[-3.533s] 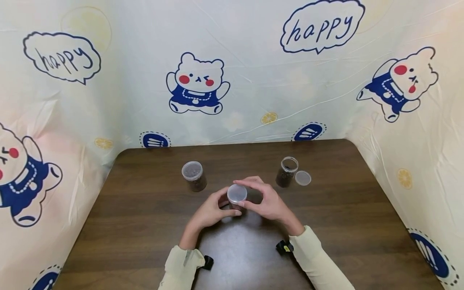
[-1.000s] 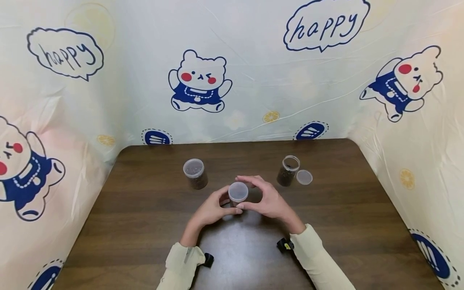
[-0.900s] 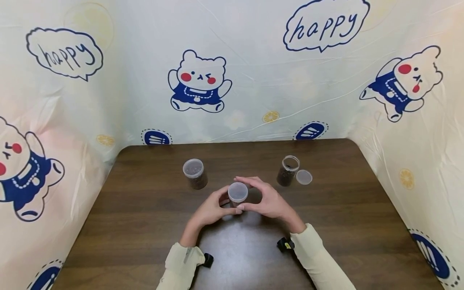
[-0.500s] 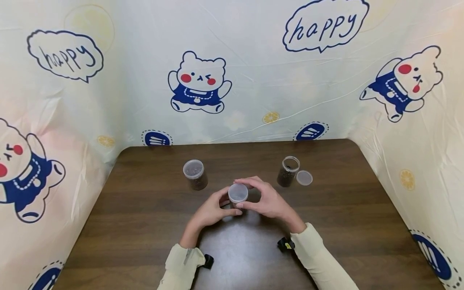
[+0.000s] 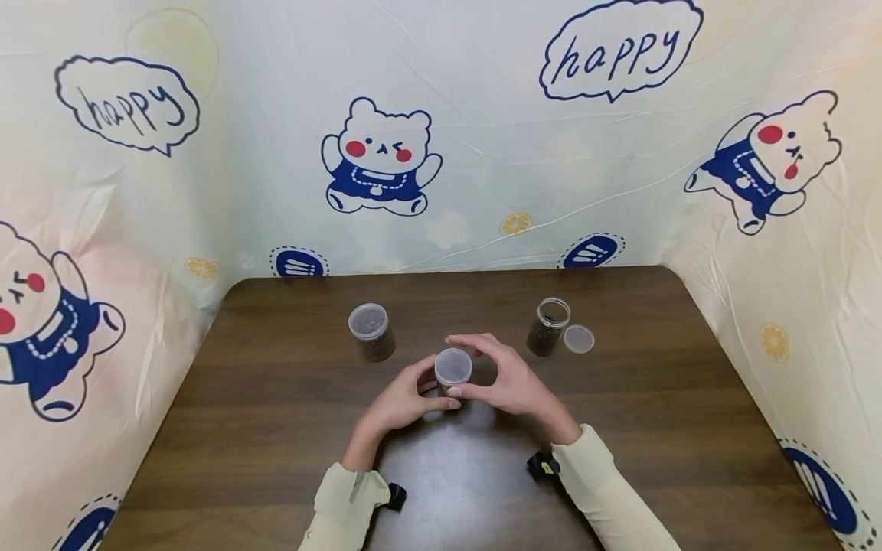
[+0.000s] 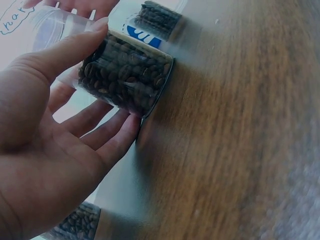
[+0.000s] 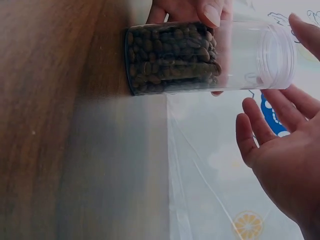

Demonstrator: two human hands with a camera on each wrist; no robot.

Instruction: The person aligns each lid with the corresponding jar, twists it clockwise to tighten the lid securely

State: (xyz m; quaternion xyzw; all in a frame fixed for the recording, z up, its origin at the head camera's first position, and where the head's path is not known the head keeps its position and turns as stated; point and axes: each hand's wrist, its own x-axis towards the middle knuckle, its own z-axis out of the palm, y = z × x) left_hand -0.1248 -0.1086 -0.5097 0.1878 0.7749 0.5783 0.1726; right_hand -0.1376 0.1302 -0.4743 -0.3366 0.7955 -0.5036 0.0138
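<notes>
A clear jar part-filled with coffee beans [image 6: 125, 70] stands upright on the table, capped by a translucent lid [image 5: 452, 366]. My left hand [image 5: 401, 398] grips its body, the thumb on the near side and the fingers round the far side. Around the lid curves my right hand [image 5: 513, 383], its fingers spread loosely. In the right wrist view, the right thumb stands apart from the lid while fingertips lie right at the lid's lower edge.
Behind on the left stands a second lidded jar [image 5: 372, 333] of dark beans. At the back right is a lidless jar [image 5: 547, 327], with a loose round lid [image 5: 578, 339] beside it on the brown table [image 5: 276, 428]. A printed cloth [image 5: 482, 153] hangs behind.
Half a second ago the right fingers sat closer on the lid; now they have spread a little off it. The left hand and the jar have stayed in place.
</notes>
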